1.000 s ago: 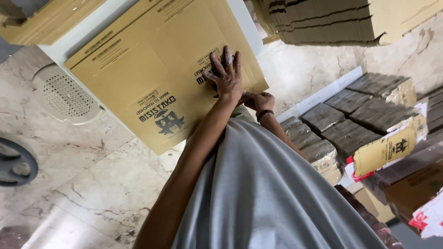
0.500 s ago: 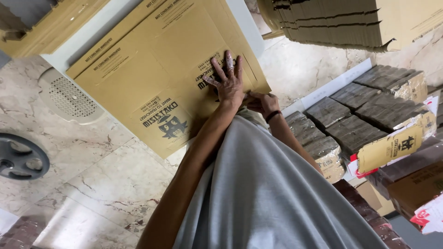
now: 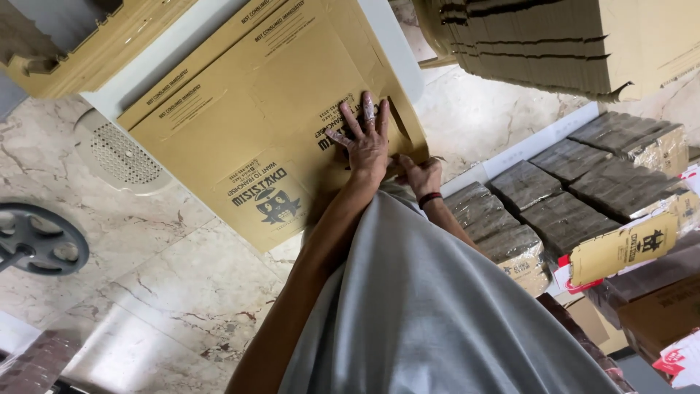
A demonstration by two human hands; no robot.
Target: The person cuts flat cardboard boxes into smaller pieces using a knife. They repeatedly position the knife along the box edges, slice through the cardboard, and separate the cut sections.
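Note:
A flat brown cardboard box (image 3: 240, 131) with black printing lies on a white table top (image 3: 182, 55). My left hand (image 3: 364, 142) presses flat on it with the fingers spread, and one finger has a light wrap on it. Just to its right, my right hand (image 3: 419, 175), with a dark band at the wrist, grips the near edge of the same box. My grey shirt (image 3: 437, 314) fills the lower middle of the view and hides what is beneath.
A stack of flat cardboard (image 3: 539, 36) sits at the top right. Wrapped bundles of flattened boxes (image 3: 554, 197) lie on the right over a marble floor (image 3: 146, 292). A round white vented object (image 3: 120, 153) and a dark wheel-shaped part (image 3: 36, 241) are on the left.
Both hands stay in the same place on the cardboard box. The view has drifted slightly, bringing the dark wheel-shaped part further into the left side.

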